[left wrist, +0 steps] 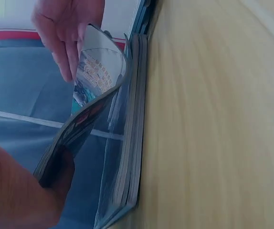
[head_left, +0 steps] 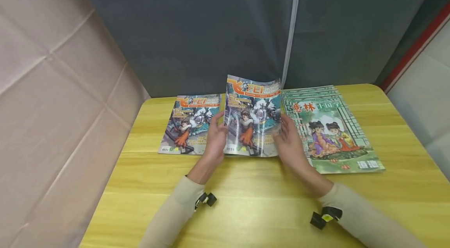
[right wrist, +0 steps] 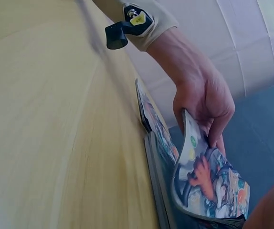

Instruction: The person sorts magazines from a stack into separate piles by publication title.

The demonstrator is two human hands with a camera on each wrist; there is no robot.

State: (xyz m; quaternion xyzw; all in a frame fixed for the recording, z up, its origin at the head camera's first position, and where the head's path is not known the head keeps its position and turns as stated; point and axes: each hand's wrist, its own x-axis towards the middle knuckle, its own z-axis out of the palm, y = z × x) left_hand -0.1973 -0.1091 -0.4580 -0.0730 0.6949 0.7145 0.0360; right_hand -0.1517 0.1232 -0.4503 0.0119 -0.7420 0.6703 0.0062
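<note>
A glossy FEI comic magazine point(head_left: 251, 119) is held up and bowed in the middle of the head view. My left hand point(head_left: 215, 136) grips its left edge, thumb on the cover and fingers behind. In the right wrist view the left hand point(right wrist: 206, 102) pinches the bent magazine point(right wrist: 211, 186). My right hand point(head_left: 289, 140) is at the opposite edge. Its fingers look straight in the left wrist view, where the right hand point(left wrist: 70, 36) is partly behind the magazine point(left wrist: 93, 78). Another FEI magazine point(head_left: 193, 125) with the same cover lies left of my left hand.
To the right lies a fanned pile of green magazines point(head_left: 334, 134), with two cartoon children on the top cover. All this is near the back of the yellow wooden table point(head_left: 253, 205), before a dark grey curtain point(head_left: 197, 29). A pale padded wall point(head_left: 52, 103) borders the left.
</note>
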